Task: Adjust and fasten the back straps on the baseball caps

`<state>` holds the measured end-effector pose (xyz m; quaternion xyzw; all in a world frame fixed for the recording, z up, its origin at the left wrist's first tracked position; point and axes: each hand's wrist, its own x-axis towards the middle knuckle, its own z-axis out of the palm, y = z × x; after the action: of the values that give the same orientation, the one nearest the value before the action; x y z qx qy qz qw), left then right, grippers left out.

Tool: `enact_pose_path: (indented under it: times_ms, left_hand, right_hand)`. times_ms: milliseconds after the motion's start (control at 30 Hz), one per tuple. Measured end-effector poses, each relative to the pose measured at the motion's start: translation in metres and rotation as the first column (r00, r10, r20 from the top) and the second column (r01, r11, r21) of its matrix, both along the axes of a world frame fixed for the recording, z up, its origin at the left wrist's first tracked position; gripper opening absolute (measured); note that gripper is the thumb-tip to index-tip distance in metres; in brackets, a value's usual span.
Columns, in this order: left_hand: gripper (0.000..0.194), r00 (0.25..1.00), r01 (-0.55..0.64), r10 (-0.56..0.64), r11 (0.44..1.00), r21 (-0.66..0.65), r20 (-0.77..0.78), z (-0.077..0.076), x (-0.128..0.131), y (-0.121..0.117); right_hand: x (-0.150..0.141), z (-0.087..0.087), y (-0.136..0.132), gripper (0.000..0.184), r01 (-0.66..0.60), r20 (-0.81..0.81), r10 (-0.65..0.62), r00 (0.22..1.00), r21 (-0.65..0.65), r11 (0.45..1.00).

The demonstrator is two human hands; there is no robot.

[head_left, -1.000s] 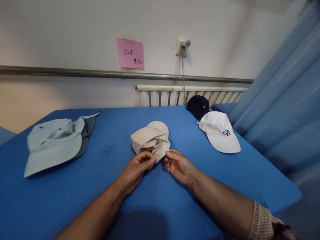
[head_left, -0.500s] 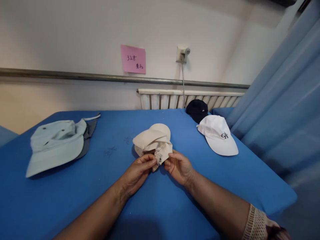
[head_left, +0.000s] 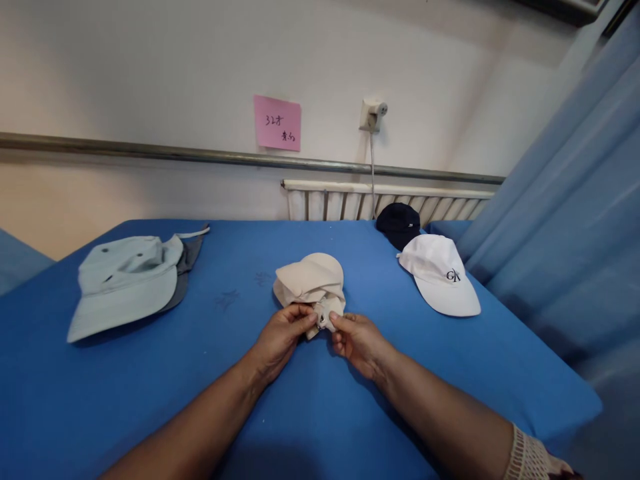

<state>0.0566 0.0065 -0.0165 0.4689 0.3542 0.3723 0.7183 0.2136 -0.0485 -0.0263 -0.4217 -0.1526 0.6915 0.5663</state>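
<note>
A beige baseball cap (head_left: 313,277) lies crumpled in the middle of the blue-covered bed (head_left: 240,413), its brim pointing away from me. My left hand (head_left: 287,337) pinches the near end of the cap beside a small metal buckle (head_left: 321,319). On the other side of that buckle, my right hand (head_left: 360,340) grips the cap's edge between thumb and fingers. The fabric between both hands is bunched, and part of the strap is hidden by my fingers.
To the left, a pale green cap (head_left: 127,280) overlaps a dark grey cap (head_left: 187,267). A white cap (head_left: 440,273) with black letters and a navy cap (head_left: 397,223) lie at the right. Behind are a radiator (head_left: 350,203) and metal pipe (head_left: 200,155); a blue curtain (head_left: 565,220) hangs right.
My right thumb has come over the cap's edge, close to the buckle, and the fabric there has folded down. The whole view has shifted slightly.
</note>
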Motion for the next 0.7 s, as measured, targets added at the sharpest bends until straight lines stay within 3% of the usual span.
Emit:
enact_pose_path:
  times_ms: [167,400,700]
  left_hand:
    - [0.022,0.992,0.016,-0.006,0.997,0.075,-0.127,-0.0006,0.0002,0.0006]
    - [0.02,0.994,0.057,-0.05,0.996,0.07,-0.092,0.0072,0.0024,-0.0054]
    - [0.022,0.972,0.058,-0.045,0.997,0.051,-0.229,0.0047,0.0017,-0.0023]
  right_hand:
    - [0.0028,-0.0004,-0.002,0.038,-0.04,0.024,0.039,0.999,0.064,0.997]
    - [-0.0007,-0.0075,0.0023,0.036,0.128,0.258,-0.159,0.953,0.135,0.983]
    - [-0.0004,-0.0005,0.0029,0.034,0.12,0.393,-0.187,0.9,0.189,0.975]
